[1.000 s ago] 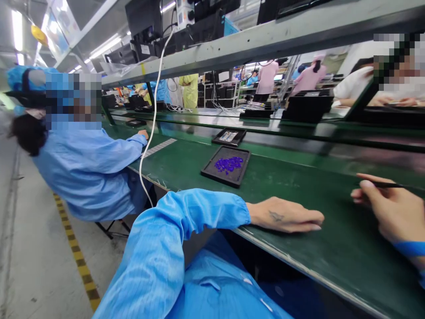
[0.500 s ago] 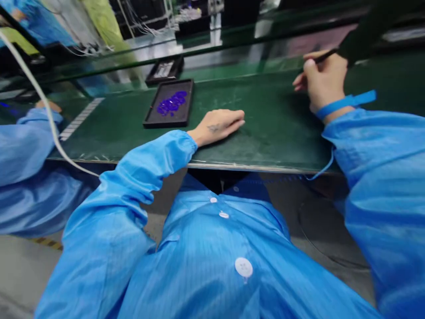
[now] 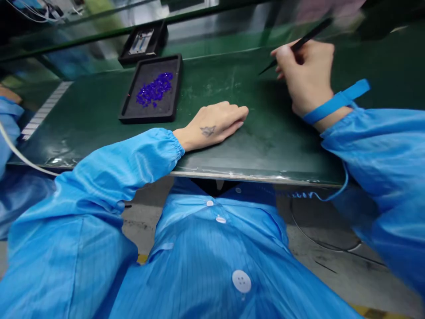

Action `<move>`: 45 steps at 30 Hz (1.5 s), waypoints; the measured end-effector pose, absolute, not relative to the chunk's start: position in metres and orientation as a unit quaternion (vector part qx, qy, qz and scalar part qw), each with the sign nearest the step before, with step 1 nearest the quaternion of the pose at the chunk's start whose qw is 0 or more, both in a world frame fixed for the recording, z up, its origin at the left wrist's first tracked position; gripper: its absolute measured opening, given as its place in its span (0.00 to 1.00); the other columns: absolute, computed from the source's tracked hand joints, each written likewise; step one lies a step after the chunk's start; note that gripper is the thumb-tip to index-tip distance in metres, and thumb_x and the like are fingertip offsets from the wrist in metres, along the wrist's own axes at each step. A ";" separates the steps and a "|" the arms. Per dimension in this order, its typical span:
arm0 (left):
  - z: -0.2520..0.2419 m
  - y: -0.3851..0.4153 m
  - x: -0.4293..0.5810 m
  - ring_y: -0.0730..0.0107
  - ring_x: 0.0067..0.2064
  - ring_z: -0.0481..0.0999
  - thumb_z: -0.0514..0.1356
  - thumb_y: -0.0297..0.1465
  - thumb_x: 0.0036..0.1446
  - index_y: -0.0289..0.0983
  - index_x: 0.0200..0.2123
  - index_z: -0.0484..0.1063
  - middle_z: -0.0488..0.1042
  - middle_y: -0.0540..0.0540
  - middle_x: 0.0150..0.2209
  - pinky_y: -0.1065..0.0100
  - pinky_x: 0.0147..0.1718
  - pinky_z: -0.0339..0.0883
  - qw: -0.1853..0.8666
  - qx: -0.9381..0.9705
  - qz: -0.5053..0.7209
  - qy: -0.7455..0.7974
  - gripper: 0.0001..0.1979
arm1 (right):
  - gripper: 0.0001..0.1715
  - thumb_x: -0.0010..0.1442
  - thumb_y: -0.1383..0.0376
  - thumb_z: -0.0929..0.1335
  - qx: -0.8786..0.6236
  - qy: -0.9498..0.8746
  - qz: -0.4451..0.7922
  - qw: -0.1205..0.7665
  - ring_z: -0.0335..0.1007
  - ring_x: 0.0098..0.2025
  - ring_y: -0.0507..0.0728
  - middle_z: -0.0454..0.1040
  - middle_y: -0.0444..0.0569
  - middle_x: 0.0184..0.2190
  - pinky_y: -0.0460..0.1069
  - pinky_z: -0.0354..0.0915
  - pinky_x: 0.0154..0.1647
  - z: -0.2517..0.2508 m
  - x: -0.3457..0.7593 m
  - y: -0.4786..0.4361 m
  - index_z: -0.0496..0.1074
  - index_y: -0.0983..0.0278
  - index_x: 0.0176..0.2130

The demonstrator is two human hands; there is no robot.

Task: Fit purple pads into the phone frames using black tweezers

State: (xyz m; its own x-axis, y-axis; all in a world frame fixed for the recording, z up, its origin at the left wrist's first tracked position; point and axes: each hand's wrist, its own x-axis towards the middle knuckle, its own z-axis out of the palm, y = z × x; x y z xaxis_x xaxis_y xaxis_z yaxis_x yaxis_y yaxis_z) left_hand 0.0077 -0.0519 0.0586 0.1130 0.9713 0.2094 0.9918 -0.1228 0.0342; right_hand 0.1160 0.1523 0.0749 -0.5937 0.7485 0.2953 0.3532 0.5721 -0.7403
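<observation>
My left hand [image 3: 215, 124] rests on the green tabletop, back upward, its fingers curled closed; nothing shows in it, though the palm side is hidden. To its left lies a shallow black tray [image 3: 128, 110] holding a loose heap of small, shiny purple-blue pieces [image 3: 154, 90]. Raised over the right part of the table, my right hand [image 3: 308, 73] grips slim black tweezers [image 3: 312, 34]. Their fine tip points down and left, with nothing visible at it. A blue wrist strap [image 3: 335, 106] circles my right wrist.
Behind the tray stands another black tray [image 3: 124, 57] with light metallic items. A pale segmented strip [image 3: 46, 110] lies at the left. Beyond it are a co-worker's sleeve [image 3: 8, 115] and a white cable [image 3: 20, 155]. The table's front edge [image 3: 232, 176] runs before me.
The view has shifted, moving the trays left and closer in the picture. My right hand has turned, so the tweezers' tip now shows pointing down-left. My left hand still rests closed on the table.
</observation>
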 end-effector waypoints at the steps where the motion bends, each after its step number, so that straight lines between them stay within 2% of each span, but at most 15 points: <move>1: 0.060 -0.052 0.009 0.58 0.48 0.73 0.44 0.33 0.72 0.35 0.49 0.69 0.73 0.43 0.42 0.63 0.44 0.63 0.053 -0.748 -0.087 -0.656 0.15 | 0.19 0.70 0.60 0.65 -0.269 -0.832 0.371 0.312 0.68 0.35 0.44 0.77 0.50 0.39 0.40 0.63 0.38 0.075 0.110 0.143 0.74 0.74 0.49; 3: 0.062 -0.052 0.010 0.58 0.48 0.72 0.43 0.33 0.72 0.35 0.49 0.69 0.73 0.43 0.43 0.63 0.44 0.63 0.045 -0.764 -0.084 -0.639 0.16 | 0.17 0.70 0.62 0.65 -0.215 -0.824 0.420 0.313 0.67 0.31 0.44 0.74 0.44 0.32 0.40 0.64 0.37 0.074 0.100 0.127 0.75 0.73 0.48; 7: 0.067 -0.051 0.012 0.64 0.44 0.72 0.41 0.31 0.73 0.36 0.49 0.69 0.73 0.44 0.41 0.66 0.39 0.63 0.041 -0.833 -0.083 -0.546 0.17 | 0.14 0.71 0.63 0.65 -0.159 -0.811 0.492 0.274 0.74 0.36 0.47 0.77 0.44 0.35 0.41 0.67 0.38 0.074 0.095 0.112 0.73 0.68 0.51; 8: 0.068 -0.051 0.013 0.66 0.42 0.72 0.41 0.30 0.73 0.36 0.49 0.69 0.73 0.45 0.40 0.66 0.37 0.62 0.050 -0.852 -0.081 -0.516 0.17 | 0.12 0.70 0.63 0.66 -0.151 -0.807 0.501 0.274 0.75 0.35 0.48 0.77 0.44 0.33 0.42 0.67 0.37 0.073 0.098 0.112 0.74 0.68 0.49; 10: 0.066 -0.049 0.014 0.68 0.39 0.72 0.44 0.30 0.72 0.37 0.50 0.68 0.73 0.46 0.39 0.65 0.33 0.61 0.070 -0.878 -0.078 -0.467 0.15 | 0.12 0.68 0.61 0.68 -0.168 -0.778 0.523 0.305 0.72 0.30 0.49 0.75 0.44 0.27 0.44 0.66 0.33 0.071 0.106 0.115 0.77 0.67 0.42; 14: 0.058 -0.045 0.013 0.70 0.35 0.70 0.48 0.30 0.71 0.38 0.47 0.70 0.72 0.47 0.37 0.65 0.28 0.60 0.095 -0.891 -0.107 -0.430 0.12 | 0.20 0.63 0.51 0.70 -0.214 -0.758 0.538 0.301 0.62 0.26 0.52 0.67 0.42 0.20 0.48 0.59 0.30 0.066 0.118 0.125 0.75 0.64 0.30; 18: 0.053 -0.045 0.015 0.72 0.33 0.71 0.52 0.31 0.68 0.40 0.42 0.74 0.72 0.47 0.36 0.67 0.24 0.61 0.107 -0.902 -0.136 -0.396 0.11 | 0.20 0.60 0.49 0.71 -0.233 -0.785 0.519 0.246 0.60 0.27 0.52 0.65 0.42 0.22 0.48 0.56 0.30 0.071 0.127 0.127 0.74 0.62 0.30; 20: 0.054 -0.045 0.017 0.73 0.33 0.72 0.51 0.31 0.67 0.41 0.43 0.77 0.74 0.48 0.37 0.68 0.22 0.63 0.095 -0.908 -0.150 -0.379 0.13 | 0.21 0.59 0.47 0.71 -0.247 -0.787 0.513 0.237 0.59 0.27 0.53 0.64 0.42 0.22 0.48 0.56 0.30 0.073 0.130 0.126 0.73 0.62 0.29; 24: 0.063 -0.042 0.017 0.73 0.36 0.75 0.48 0.29 0.66 0.39 0.49 0.77 0.76 0.47 0.38 0.70 0.27 0.70 0.066 -0.928 -0.129 -0.344 0.19 | 0.26 0.56 0.42 0.70 -0.293 -0.770 0.521 0.224 0.57 0.25 0.53 0.61 0.42 0.20 0.48 0.55 0.27 0.072 0.134 0.129 0.74 0.62 0.31; 27: 0.068 -0.038 0.016 0.74 0.38 0.77 0.47 0.28 0.67 0.38 0.52 0.76 0.77 0.48 0.38 0.72 0.31 0.71 0.027 -0.937 -0.088 -0.338 0.20 | 0.29 0.54 0.39 0.70 -0.305 -0.767 0.525 0.207 0.53 0.23 0.52 0.58 0.42 0.20 0.48 0.52 0.24 0.070 0.134 0.132 0.74 0.63 0.29; 32: 0.062 -0.036 0.019 0.73 0.41 0.76 0.45 0.28 0.69 0.32 0.51 0.74 0.76 0.47 0.37 0.70 0.34 0.70 0.002 -0.931 -0.095 -0.353 0.19 | 0.30 0.53 0.39 0.70 -0.295 -0.773 0.526 0.196 0.51 0.24 0.52 0.57 0.41 0.21 0.48 0.51 0.24 0.074 0.133 0.129 0.75 0.63 0.31; 37: 0.051 -0.037 0.020 0.70 0.41 0.75 0.46 0.29 0.69 0.34 0.47 0.72 0.74 0.48 0.36 0.65 0.30 0.66 0.021 -0.927 -0.113 -0.357 0.15 | 0.29 0.54 0.40 0.70 -0.295 -0.774 0.524 0.198 0.48 0.24 0.51 0.54 0.40 0.21 0.48 0.48 0.24 0.079 0.133 0.125 0.74 0.64 0.32; 42: 0.046 -0.037 0.020 0.70 0.40 0.73 0.48 0.30 0.69 0.34 0.54 0.66 0.72 0.48 0.39 0.64 0.29 0.63 0.021 -0.925 -0.125 -0.357 0.14 | 0.29 0.54 0.40 0.69 -0.301 -0.775 0.520 0.195 0.47 0.24 0.51 0.54 0.40 0.21 0.48 0.48 0.24 0.082 0.134 0.122 0.74 0.65 0.33; 45: 0.046 -0.036 0.020 0.70 0.40 0.73 0.48 0.30 0.70 0.34 0.54 0.65 0.72 0.48 0.38 0.65 0.31 0.65 0.015 -0.927 -0.123 -0.355 0.14 | 0.29 0.53 0.41 0.70 -0.301 -0.777 0.518 0.193 0.48 0.24 0.51 0.56 0.40 0.21 0.48 0.48 0.24 0.082 0.134 0.123 0.74 0.65 0.33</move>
State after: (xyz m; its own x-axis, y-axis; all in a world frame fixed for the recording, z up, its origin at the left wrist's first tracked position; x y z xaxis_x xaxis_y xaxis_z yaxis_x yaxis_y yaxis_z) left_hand 0.0195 -0.0364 0.0460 0.7184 0.6535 0.2384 0.6610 -0.7481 0.0588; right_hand 0.1336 0.1226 0.0815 -0.7437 0.6684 -0.0121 0.2684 0.2819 -0.9211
